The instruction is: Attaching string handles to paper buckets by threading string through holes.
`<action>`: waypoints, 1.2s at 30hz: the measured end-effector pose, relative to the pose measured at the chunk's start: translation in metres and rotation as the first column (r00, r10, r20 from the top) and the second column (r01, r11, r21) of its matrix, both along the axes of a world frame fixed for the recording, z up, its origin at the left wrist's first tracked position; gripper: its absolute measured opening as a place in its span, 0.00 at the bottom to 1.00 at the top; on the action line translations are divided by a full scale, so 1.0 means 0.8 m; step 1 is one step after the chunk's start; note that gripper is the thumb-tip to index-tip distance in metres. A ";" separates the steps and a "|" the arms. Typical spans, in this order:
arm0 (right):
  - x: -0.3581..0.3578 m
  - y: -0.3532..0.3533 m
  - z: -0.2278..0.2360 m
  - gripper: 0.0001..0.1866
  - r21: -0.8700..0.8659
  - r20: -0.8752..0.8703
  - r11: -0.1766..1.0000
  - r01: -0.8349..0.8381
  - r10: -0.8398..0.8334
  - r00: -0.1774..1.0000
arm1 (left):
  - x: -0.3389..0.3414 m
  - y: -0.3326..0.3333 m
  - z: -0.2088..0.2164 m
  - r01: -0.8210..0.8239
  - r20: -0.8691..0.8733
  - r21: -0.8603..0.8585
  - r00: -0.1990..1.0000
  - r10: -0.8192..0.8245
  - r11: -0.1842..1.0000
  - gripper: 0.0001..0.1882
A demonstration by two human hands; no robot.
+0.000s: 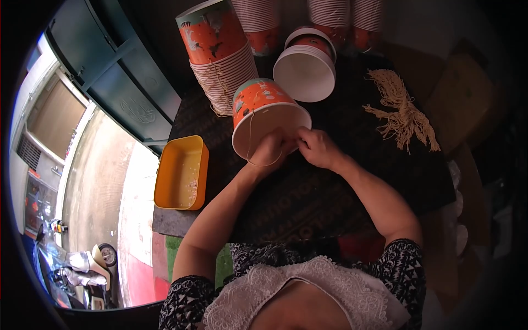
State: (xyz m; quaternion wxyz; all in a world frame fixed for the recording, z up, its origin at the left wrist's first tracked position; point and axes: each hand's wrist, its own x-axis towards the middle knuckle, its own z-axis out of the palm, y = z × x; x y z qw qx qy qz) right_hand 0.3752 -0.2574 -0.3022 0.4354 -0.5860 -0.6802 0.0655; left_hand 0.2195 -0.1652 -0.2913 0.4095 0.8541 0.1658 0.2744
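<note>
An orange paper bucket (264, 97) with grey and white animal pictures lies tipped over, its white mouth toward me. My left hand (268, 150) reaches into the mouth and is closed at the lower right rim, fingertips partly hidden. Against that same rim my right hand (320, 148) is closed in a pinch; what lies between its fingers is hidden. A thin pale cord (250, 137) hangs from the bucket's upper side, crosses the mouth and loops under my left wrist.
Behind the bucket stands a tall stack of similar buckets (225, 74). More buckets (305, 74) lie tipped at the back. A bundle of cords (404, 113) rests at right on the dark table (341, 203). A yellow tub (181, 173) with small pale bits sits at the left edge.
</note>
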 end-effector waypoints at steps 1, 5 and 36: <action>-0.003 0.001 0.001 0.04 -0.005 -0.004 1.000 -0.005 0.005 1.000 | -0.003 0.006 -0.009 0.003 0.130 0.270 0.991 -0.039 0.963 0.08; 0.000 -0.004 0.002 0.04 -0.030 -0.014 0.999 0.020 -0.021 1.000 | -0.005 -0.006 0.031 -0.007 -0.200 -0.303 0.978 -0.056 0.953 0.08; -0.009 -0.008 -0.006 0.06 0.048 -0.140 0.997 0.063 -0.056 0.989 | -0.007 -0.004 0.024 -0.120 -0.225 -0.521 0.974 0.000 0.845 0.06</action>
